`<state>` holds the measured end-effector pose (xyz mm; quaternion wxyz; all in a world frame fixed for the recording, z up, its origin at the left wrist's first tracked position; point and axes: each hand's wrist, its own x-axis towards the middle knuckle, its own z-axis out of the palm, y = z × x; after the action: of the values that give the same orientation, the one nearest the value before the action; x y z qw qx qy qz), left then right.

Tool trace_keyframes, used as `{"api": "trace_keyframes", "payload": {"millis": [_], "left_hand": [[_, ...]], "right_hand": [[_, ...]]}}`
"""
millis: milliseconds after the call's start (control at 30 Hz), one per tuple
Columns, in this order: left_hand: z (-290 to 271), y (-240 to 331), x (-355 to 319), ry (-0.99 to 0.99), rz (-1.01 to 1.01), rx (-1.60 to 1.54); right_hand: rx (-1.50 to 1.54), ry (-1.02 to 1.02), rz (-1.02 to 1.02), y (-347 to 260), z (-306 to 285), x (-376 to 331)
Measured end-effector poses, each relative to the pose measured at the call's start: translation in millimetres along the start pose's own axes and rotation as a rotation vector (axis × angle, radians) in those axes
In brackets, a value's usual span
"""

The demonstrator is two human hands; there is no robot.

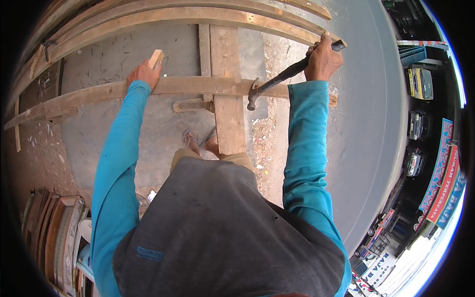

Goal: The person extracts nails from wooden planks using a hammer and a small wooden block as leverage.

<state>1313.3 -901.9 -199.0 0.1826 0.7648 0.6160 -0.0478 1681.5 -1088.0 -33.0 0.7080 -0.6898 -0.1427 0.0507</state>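
Between one and two o'clock, the right grip (324, 62) holds a black-handled hammer (284, 74), its head over a long wooden beam (190, 85). Near ten, the left grip (142, 74) holds a small wood block (156, 59). Around twelve, the beam crosses a wide plank (228, 121).

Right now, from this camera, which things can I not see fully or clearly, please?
All in the head view:
Wooden block: lower part hidden by the left hand.
Hammer: part of its handle covered by the right hand.
Right foot: partly hidden by the wide plank.
Topmost beam: cut off by the upper edge.
Yellow vehicle: details too small.
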Motion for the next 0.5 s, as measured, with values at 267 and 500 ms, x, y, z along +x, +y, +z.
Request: {"api": "trace_keyframes", "payload": {"millis": [267, 500], "left_hand": [[12, 9, -6, 0.029, -0.039, 0.031], [44, 25, 11, 0.063, -0.081, 0.008]], "right_hand": [[-0.231, -0.798, -0.045, -1, 31, 8], [-0.491, -1.186, -0.321, -2, 24, -53]]}}
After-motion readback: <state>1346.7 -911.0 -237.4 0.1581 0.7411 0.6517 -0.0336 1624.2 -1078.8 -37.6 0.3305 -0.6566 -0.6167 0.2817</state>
